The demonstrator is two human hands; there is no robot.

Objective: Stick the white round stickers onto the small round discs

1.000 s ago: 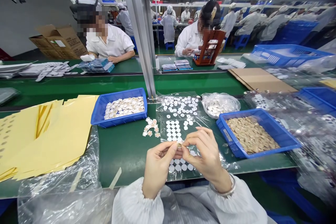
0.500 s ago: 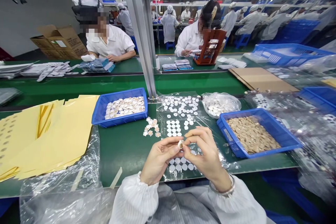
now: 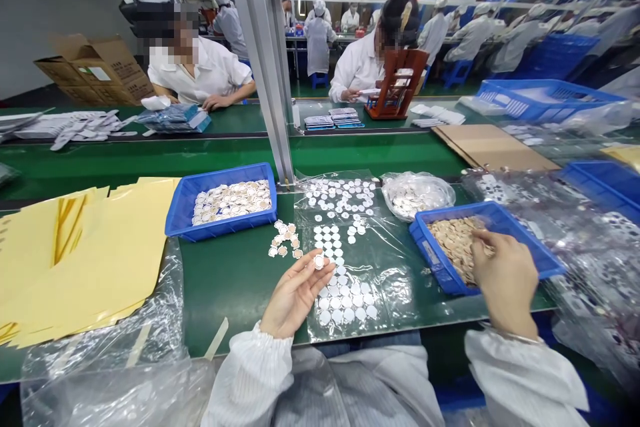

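My left hand (image 3: 293, 297) pinches a small white round disc (image 3: 319, 261) between thumb and fingers, above a plastic sheet (image 3: 395, 300) with rows of white round stickers (image 3: 345, 313). My right hand (image 3: 505, 273) reaches into the right blue tray (image 3: 435, 273), its fingers drawn together among tan round discs (image 3: 453, 240). What those fingertips hold, if anything, cannot be made out. A small group of white-edged discs with tan centres (image 3: 286, 240) lies left of the sheet. Many similar discs (image 3: 233, 200) fill the left blue tray (image 3: 185, 235).
Yellow sheets (image 3: 100, 267) lie on clear plastic at the left. Behind the stickers sits a plastic bag of white discs (image 3: 417, 197). A metal post (image 3: 267, 67) rises at the table's back edge. Two co-workers sit across the green bench, one behind a brown wooden stand (image 3: 400, 83).
My right hand has left the disc and moved right into the tray of tan discs. My left hand has shifted slightly left, still holding the small disc. The view has shifted slightly.
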